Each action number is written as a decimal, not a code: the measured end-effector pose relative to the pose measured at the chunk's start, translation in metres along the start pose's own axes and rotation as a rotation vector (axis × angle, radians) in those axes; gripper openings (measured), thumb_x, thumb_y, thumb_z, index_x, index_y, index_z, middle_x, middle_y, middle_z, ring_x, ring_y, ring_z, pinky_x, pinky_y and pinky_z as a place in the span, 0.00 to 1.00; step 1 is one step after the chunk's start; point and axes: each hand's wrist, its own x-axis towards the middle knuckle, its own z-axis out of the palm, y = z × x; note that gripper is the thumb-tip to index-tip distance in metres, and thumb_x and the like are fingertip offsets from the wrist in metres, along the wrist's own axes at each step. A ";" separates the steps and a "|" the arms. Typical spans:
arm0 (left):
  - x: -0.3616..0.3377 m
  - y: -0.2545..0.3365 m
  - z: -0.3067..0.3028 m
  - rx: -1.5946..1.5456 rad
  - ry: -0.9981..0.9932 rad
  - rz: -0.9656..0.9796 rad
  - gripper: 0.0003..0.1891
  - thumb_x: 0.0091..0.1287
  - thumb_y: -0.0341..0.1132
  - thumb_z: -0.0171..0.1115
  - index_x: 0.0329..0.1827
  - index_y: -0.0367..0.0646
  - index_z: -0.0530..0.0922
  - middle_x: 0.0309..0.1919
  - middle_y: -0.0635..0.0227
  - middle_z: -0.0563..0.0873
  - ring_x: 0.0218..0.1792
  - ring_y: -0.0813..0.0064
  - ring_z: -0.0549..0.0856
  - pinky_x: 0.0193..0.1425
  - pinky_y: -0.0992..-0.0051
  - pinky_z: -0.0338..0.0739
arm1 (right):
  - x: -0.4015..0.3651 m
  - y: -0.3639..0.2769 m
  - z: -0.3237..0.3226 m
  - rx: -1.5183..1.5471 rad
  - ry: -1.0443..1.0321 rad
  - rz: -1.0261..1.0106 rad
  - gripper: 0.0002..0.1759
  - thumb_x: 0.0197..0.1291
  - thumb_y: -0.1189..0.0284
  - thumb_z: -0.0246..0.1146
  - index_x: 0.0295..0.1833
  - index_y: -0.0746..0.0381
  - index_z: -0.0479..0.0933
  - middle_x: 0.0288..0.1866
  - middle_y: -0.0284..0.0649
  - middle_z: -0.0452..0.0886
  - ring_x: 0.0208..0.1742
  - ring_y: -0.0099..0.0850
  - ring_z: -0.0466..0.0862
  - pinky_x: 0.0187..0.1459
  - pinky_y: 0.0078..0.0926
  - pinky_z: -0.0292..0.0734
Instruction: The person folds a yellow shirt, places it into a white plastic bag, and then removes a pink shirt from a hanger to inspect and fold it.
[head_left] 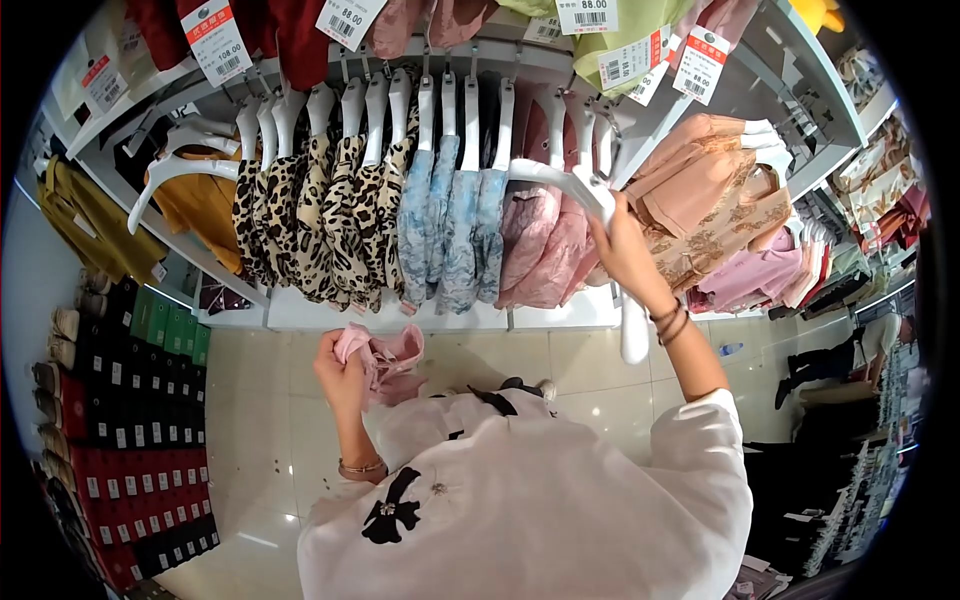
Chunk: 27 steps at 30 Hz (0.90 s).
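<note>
Grips bunched pink cloth (388, 362) in left hand (341, 374) near leopard-print tops (345, 215), clamps white hanger (592, 194) in right hand (630, 254) by hanging pink tops (545, 245).

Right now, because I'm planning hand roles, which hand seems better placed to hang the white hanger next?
Probably the right hand: it holds the white hanger near the hanging pink clothes. The left hand holds a pink garment, lower in view.

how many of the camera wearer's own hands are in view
2: the left hand, left of centre, clutching a pink garment; the right hand, right of centre and higher up, gripping a white hanger. Neither is hidden.
</note>
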 end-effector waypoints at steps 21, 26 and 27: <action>-0.025 0.019 -0.008 0.076 -0.081 0.010 0.17 0.45 0.18 0.48 0.41 0.33 0.75 0.29 0.60 0.81 0.31 0.77 0.79 0.38 0.79 0.74 | 0.184 0.064 0.129 -0.016 0.098 0.078 0.37 0.56 0.69 0.57 0.63 0.76 0.46 0.59 0.68 0.59 0.58 0.58 0.65 0.56 0.45 0.65; -0.019 0.037 0.004 0.083 -0.069 0.057 0.21 0.47 0.17 0.49 0.46 0.37 0.75 0.33 0.59 0.81 0.32 0.72 0.81 0.40 0.77 0.74 | 0.109 -0.008 0.103 -0.410 0.367 -0.437 0.35 0.54 0.65 0.60 0.63 0.70 0.54 0.56 0.57 0.64 0.55 0.49 0.67 0.56 0.43 0.64; -0.017 0.039 0.008 0.132 -0.062 0.133 0.21 0.48 0.18 0.50 0.47 0.39 0.76 0.34 0.60 0.80 0.35 0.70 0.81 0.42 0.77 0.74 | 0.090 -0.012 0.111 -0.233 0.269 -0.584 0.35 0.54 0.64 0.60 0.63 0.69 0.55 0.57 0.55 0.64 0.55 0.49 0.66 0.56 0.43 0.63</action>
